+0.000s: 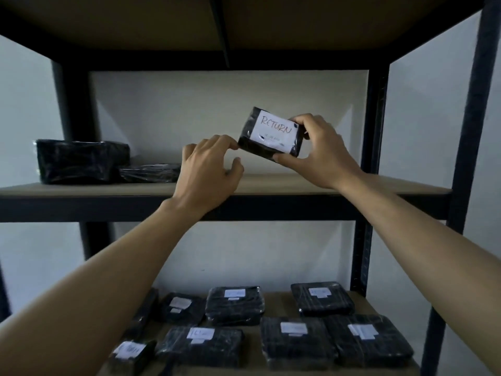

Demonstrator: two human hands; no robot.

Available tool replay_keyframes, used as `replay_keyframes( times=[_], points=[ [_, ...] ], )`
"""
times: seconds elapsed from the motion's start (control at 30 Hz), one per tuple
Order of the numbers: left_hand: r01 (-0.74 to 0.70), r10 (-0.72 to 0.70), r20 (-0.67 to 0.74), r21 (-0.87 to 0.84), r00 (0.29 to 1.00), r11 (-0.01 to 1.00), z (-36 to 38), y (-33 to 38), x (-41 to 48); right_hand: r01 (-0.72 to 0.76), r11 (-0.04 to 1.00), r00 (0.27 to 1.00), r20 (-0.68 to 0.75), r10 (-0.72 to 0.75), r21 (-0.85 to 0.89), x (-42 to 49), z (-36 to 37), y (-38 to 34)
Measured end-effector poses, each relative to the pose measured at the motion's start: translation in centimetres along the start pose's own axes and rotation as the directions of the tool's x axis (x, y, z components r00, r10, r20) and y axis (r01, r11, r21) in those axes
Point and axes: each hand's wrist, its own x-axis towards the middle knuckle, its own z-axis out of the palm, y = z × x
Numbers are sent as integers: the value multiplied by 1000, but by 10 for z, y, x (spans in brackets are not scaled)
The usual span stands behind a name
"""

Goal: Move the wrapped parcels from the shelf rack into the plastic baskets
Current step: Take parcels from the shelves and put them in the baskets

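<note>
Right grip (pixel 317 147) holds a black wrapped parcel (pixel 271 143) up off the middle shelf (pixel 284 184), thumb under its lower edge, fingers curled over the right end, white label (pixel 275 127) reading RETURN facing out. Left grip (pixel 208 169) is loose and not clamped, fingertips (pixel 230 142) just touching the parcel's lower left corner, thumb hanging free below. Parcel is tilted, in the air between both hands, above the shelf board. Far left on the same shelf sit a bulky black parcel (pixel 78 161) and a flat parcel (pixel 150 172) touching beside it. Lower shelf (pixel 276 298) carries a spread of labelled black parcels (pixel 234 305) lying flat, close together. Dark metal rack post (pixel 375 131) stands right of the held parcel, pale wall behind
</note>
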Motion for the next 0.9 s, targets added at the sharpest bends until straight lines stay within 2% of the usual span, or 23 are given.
replay_keyframes(
  times=[0.13, 0.27, 0.4, 0.6, 0.73, 0.9],
  points=[
    [65, -65, -1, -22, 998, 998, -52, -26, -57, -35, 998, 994, -106, 41, 54, -28, 20, -63],
    [90, -94, 104, 45, 990, 995, -104, -56, -124, -41, 976, 991, -118, 67, 213, -79, 55, -131],
    [132, -147, 201, 86, 968, 987, -151, -85, -191, -104, 937, 994, 5, 109, 334, -135, 101, -196],
    [207, -248, 310, 159, 918, 965, -217, -128, -283, -196, 892, 976, 168, 138, 407, -200, 168, -272],
    [241, -333, 418, 258, 845, 936, -254, -164, -349, -219, 896, 955, 273, 116, 386, -234, 203, -311],
    [331, -482, 441, 376, 757, 865, -289, -199, -414, -178, 945, 922, 383, 63, 273, -268, 256, -352]
  ],
)
